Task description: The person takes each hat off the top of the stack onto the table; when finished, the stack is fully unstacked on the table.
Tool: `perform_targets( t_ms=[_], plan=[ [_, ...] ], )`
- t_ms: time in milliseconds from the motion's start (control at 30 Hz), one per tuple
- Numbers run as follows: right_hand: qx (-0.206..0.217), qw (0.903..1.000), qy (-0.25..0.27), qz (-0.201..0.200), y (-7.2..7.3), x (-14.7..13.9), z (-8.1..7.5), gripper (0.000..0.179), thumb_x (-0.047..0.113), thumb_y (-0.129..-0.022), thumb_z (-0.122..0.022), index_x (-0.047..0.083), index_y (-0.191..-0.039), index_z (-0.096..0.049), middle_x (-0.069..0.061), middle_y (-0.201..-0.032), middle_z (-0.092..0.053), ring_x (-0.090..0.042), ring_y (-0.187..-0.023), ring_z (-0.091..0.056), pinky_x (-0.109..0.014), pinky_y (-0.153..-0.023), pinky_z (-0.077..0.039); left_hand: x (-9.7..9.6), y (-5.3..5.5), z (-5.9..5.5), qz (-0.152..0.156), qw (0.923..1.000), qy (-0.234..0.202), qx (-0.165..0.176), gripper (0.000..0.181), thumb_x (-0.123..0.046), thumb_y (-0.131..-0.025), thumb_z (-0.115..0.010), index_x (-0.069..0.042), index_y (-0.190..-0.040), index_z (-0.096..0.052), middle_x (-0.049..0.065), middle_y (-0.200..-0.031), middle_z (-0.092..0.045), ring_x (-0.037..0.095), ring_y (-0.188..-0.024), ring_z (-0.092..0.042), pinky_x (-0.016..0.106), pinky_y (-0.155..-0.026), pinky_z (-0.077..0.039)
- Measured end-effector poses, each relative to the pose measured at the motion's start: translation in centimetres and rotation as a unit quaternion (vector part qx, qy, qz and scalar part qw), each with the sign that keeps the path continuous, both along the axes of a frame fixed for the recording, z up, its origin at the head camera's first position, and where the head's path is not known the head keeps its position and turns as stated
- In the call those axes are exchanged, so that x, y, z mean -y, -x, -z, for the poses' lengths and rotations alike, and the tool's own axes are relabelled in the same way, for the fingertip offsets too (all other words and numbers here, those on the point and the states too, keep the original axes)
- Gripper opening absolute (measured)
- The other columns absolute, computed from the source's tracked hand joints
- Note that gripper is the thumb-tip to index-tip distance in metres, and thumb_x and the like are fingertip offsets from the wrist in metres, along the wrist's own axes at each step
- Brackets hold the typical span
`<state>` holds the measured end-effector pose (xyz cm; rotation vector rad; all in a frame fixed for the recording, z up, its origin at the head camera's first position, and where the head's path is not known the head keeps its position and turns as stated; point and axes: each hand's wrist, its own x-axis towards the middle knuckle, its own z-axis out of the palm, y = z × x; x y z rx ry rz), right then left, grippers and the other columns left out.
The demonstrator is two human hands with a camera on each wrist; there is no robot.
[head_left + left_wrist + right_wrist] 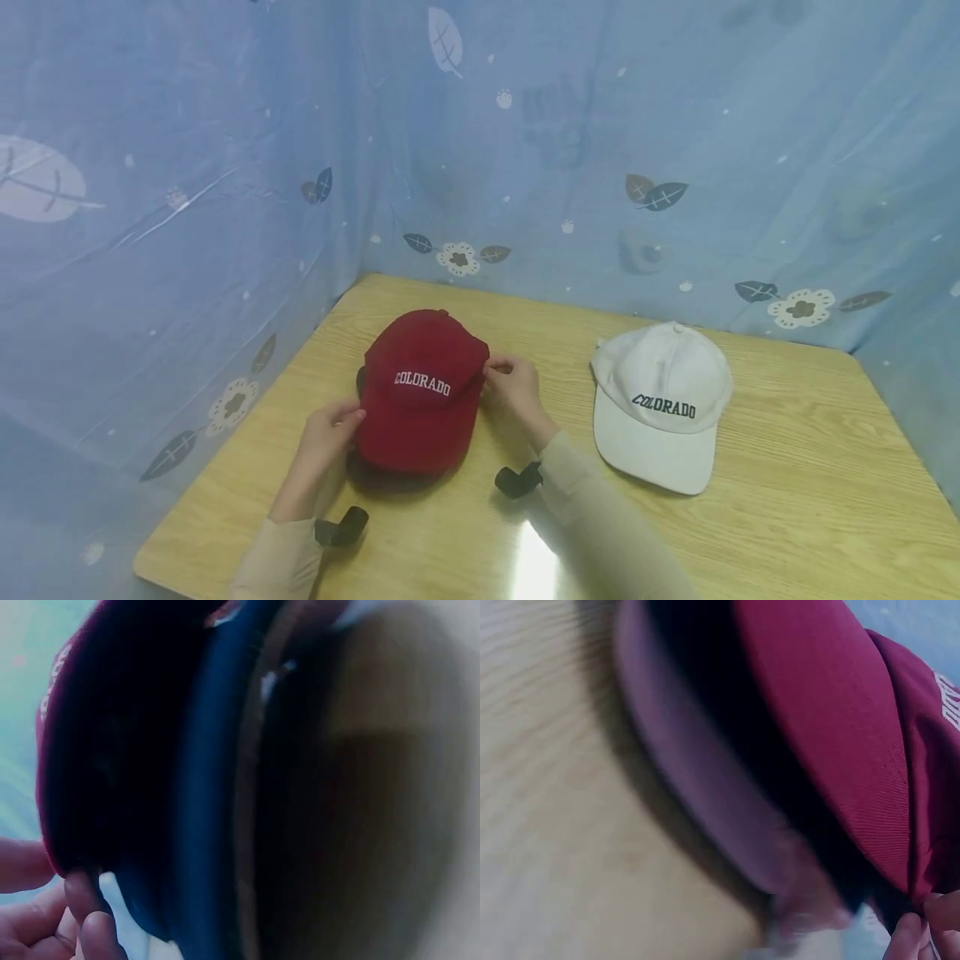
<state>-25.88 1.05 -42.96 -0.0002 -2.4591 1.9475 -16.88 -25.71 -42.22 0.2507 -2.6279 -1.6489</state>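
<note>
A red baseball cap (420, 346) lettered COLORADO is held by its sides, brim toward me. The left hand (326, 437) pinches its left edge near the brim; in the left wrist view, thumb and fingers meet at the rim. The right hand (516, 392) pinches the opposite side, where brim and crown join in the right wrist view. Below the red cap, a mauve-looking brim (682, 765) lies close to the table, with a dark gap between. A blurred dark blue edge (206, 787) shows beneath it in the left wrist view; what it belongs to is unclear.
A white COLORADO cap (663, 375) lies to the right on the wooden table (810, 467), brim toward me. Blue patterned curtains (555, 142) hang behind the table and along its sides. Black wrist devices (341, 527) sit on both forearms.
</note>
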Motion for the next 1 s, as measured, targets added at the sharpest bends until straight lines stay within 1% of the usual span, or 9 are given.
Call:
perform_targets(
  t_ms=[167, 300, 467, 567, 633, 700, 833, 933, 1000],
  plan=[
    [-0.028, 0.9989, 0.03, 0.021, 0.5, -1.8, -2.7, 0.011, 0.003, -0.085, -0.063, -0.002, -0.093, -0.067, -0.013, -0.087, -0.067, -0.011, -0.067, -0.06, -0.025, -0.067, -0.054, -1.5, 1.0, -1.7, 0.004, 0.9993, -0.022, -0.029, 0.035, -0.015, -0.095, -0.051, 0.009, -0.121, -0.053, 0.025, -0.11, -0.06, 0.005, -0.076, -0.058, 0.025, -0.063, -0.051],
    [-0.057, 0.9972, 0.029, 0.04, 0.6, -4.4, -4.9, 0.013, 0.004, -0.086, -0.062, -0.003, -0.096, -0.066, -0.016, -0.091, -0.067, -0.009, -0.067, -0.061, -0.024, -0.067, -0.054, -4.1, 2.3, -3.1, 0.002, 0.9958, -0.065, -0.065, 0.031, -0.012, -0.093, -0.053, 0.007, -0.117, -0.056, 0.022, -0.102, -0.063, 0.004, -0.068, -0.058, 0.024, -0.058, -0.05],
    [-0.093, 0.9926, -0.026, 0.073, 0.2, -8.6, -5.9, 0.015, 0.008, -0.087, -0.061, -0.001, -0.097, -0.067, -0.016, -0.093, -0.067, -0.006, -0.068, -0.061, -0.021, -0.066, -0.053, -8.3, 3.6, -3.9, 0.013, 0.9913, -0.097, -0.088, 0.025, -0.008, -0.09, -0.057, 0.006, -0.111, -0.061, 0.019, -0.093, -0.065, 0.009, -0.06, -0.057, 0.024, -0.052, -0.05],
    [-0.108, 0.9868, -0.077, 0.093, 0.2, -10.7, -5.9, 0.016, 0.01, -0.087, -0.06, -0.001, -0.097, -0.067, -0.017, -0.093, -0.068, -0.009, -0.07, -0.062, -0.019, -0.064, -0.052, -10.9, 4.2, -3.6, 0.013, 0.9914, -0.103, -0.079, 0.025, -0.008, -0.089, -0.059, 0.005, -0.11, -0.062, 0.018, -0.093, -0.066, 0.009, -0.06, -0.055, 0.023, -0.051, -0.048],
    [-0.123, 0.9784, -0.127, 0.107, 0.3, -11.7, -5.6, 0.017, 0.01, -0.087, -0.059, -0.002, -0.095, -0.068, -0.018, -0.089, -0.068, -0.015, -0.07, -0.063, -0.023, -0.063, -0.052, -12.5, 4.6, -3.0, 0.016, 0.9924, -0.101, -0.069, 0.025, -0.009, -0.088, -0.059, 0.004, -0.11, -0.062, 0.017, -0.093, -0.066, 0.01, -0.059, -0.055, 0.024, -0.05, -0.048],
    [-0.132, 0.9683, -0.179, 0.113, 0.4, -12.5, -5.3, 0.016, 0.007, -0.086, -0.056, -0.002, -0.093, -0.068, -0.018, -0.087, -0.068, -0.022, -0.073, -0.064, -0.029, -0.066, -0.051, -13.7, 4.8, -2.1, 0.018, 0.9945, -0.083, -0.061, 0.026, -0.012, -0.088, -0.059, 0.003, -0.11, -0.062, 0.016, -0.094, -0.067, 0.012, -0.059, -0.057, 0.026, -0.049, -0.049],
    [-0.136, 0.9541, -0.242, 0.113, 0.6, -13.0, -3.7, 0.016, 0.001, -0.083, -0.054, -0.004, -0.089, -0.067, -0.02, -0.085, -0.067, -0.033, -0.079, -0.062, -0.043, -0.071, -0.049, -15.0, 4.7, -0.1, 0.018, 0.9978, -0.005, -0.063, 0.026, -0.015, -0.088, -0.06, 0.002, -0.108, -0.064, 0.013, -0.093, -0.068, 0.017, -0.07, -0.063, 0.028, -0.056, -0.052],
    [-0.123, 0.9502, -0.265, 0.108, 0.8, -12.8, -2.5, 0.015, 0.001, -0.082, -0.054, -0.004, -0.088, -0.067, -0.02, -0.086, -0.067, -0.033, -0.08, -0.062, -0.044, -0.072, -0.049, -15.3, 4.5, 1.0, 0.021, 0.9947, 0.067, -0.075, 0.026, -0.015, -0.089, -0.059, 0.002, -0.107, -0.065, 0.011, -0.088, -0.068, 0.018, -0.072, -0.063, 0.03, -0.059, -0.051],
    [-0.124, 0.9453, -0.283, 0.106, 1.1, -12.7, -2.0, 0.014, 0.001, -0.082, -0.054, -0.003, -0.086, -0.067, -0.018, -0.081, -0.067, -0.031, -0.075, -0.061, -0.042, -0.067, -0.049, -15.5, 4.4, 1.4, 0.029, 0.9887, 0.119, -0.086, 0.026, -0.015, -0.088, -0.059, 0.002, -0.107, -0.065, 0.008, -0.085, -0.068, 0.017, -0.071, -0.062, 0.032, -0.06, -0.051]
  ],
)
